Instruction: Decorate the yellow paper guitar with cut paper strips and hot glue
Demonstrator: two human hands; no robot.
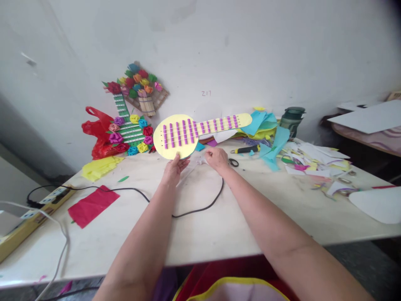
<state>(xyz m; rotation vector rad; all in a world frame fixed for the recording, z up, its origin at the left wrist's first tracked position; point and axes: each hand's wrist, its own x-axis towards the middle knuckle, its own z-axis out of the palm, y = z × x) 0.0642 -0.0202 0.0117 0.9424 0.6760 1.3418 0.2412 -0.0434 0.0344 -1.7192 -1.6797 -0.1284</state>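
Note:
My left hand pinches the lower rim of a yellow paper guitar shape with purple stripes and holds it up above the table, neck pointing right. My right hand is closed on a whitish tool, probably a glue gun, whose black cord loops across the table toward me. The tool is mostly hidden by the fingers.
Paper-flower crafts and a red bag stand at the wall. Red paper and a power strip lie left. Scissors, a yellow-handled tool, paper scraps and a dark jar are right.

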